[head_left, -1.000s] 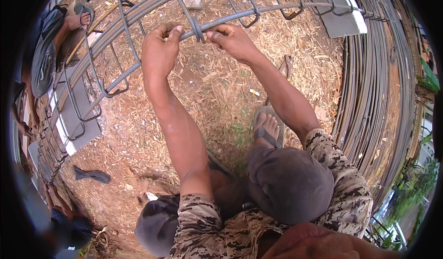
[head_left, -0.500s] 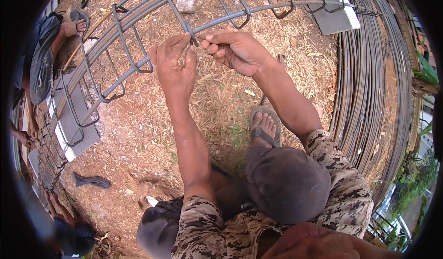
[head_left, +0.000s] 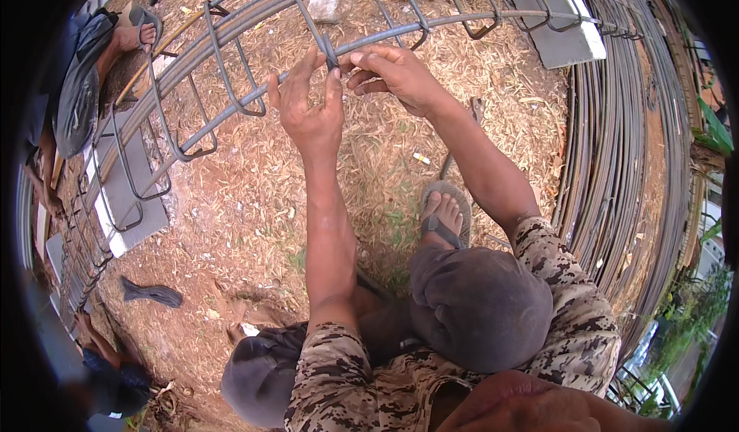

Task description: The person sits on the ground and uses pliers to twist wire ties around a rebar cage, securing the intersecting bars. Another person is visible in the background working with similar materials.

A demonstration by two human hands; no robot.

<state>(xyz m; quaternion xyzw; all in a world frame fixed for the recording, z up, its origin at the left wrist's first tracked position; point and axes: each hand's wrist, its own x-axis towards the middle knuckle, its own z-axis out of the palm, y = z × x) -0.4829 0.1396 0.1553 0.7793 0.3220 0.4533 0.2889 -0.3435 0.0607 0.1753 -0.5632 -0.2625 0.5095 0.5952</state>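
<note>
A cage of grey steel rebar (head_left: pixel 231 97) with bent stirrups lies on its side across the top of the head view. My left hand (head_left: pixel 308 112) is raised to one bar of the cage, thumb and forefinger pinching a thin tie wire (head_left: pixel 329 55) at a stirrup joint. My right hand (head_left: pixel 396 78) meets it from the right, fingertips closed on the same wire. Both hands are touching at the joint. My knees and a sandalled foot (head_left: pixel 443 216) are below.
A thick bundle of long rebar (head_left: pixel 623 147) curves down the right side. Grey concrete slabs (head_left: pixel 123 193) lie left and at the top right. Another person's leg and sandal (head_left: pixel 115 47) are at the upper left. The ground is red earth with dry straw.
Both hands have stayed on the tie at the joint; the left hand's fingers have risen onto the bar and the right hand has closed in beside them.
</note>
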